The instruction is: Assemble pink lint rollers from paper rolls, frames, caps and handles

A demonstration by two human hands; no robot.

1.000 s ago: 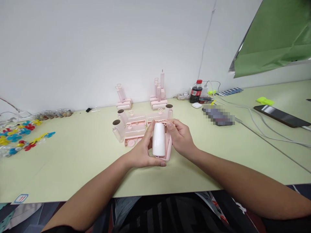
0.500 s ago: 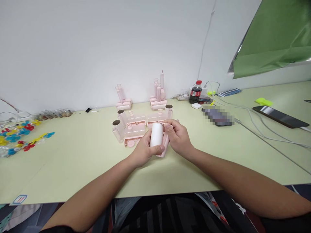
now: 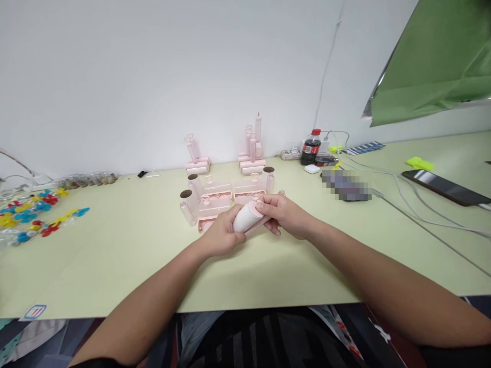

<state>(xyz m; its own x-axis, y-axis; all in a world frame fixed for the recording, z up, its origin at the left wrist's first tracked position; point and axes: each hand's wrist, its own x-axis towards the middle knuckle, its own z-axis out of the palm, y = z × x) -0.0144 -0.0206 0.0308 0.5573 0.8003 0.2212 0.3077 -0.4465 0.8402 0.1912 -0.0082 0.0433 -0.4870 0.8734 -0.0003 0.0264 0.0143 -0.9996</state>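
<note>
My left hand [image 3: 219, 236] is closed round a white roll seated in a pink holder [image 3: 247, 217], which lies tilted above the pale green table [image 3: 126, 255]. My right hand [image 3: 286, 219] grips the roll's far end and the pink holder from the right, fingers curled. Just behind my hands stand pink plastic cases [image 3: 218, 197] with clear tubes on brown cores [image 3: 188, 204].
Two sets of pink handles and parts [image 3: 251, 148] stand by the wall. Coloured plastic flowers [image 3: 26, 217] lie at the far left. A cola bottle [image 3: 310, 148], a power strip, cables, a black phone [image 3: 445, 185] and a green sheet [image 3: 437, 66] are on the right.
The white roll in its pink holder has gone from upright to tilted nearly flat, and both hands have moved a little away from me with it.
</note>
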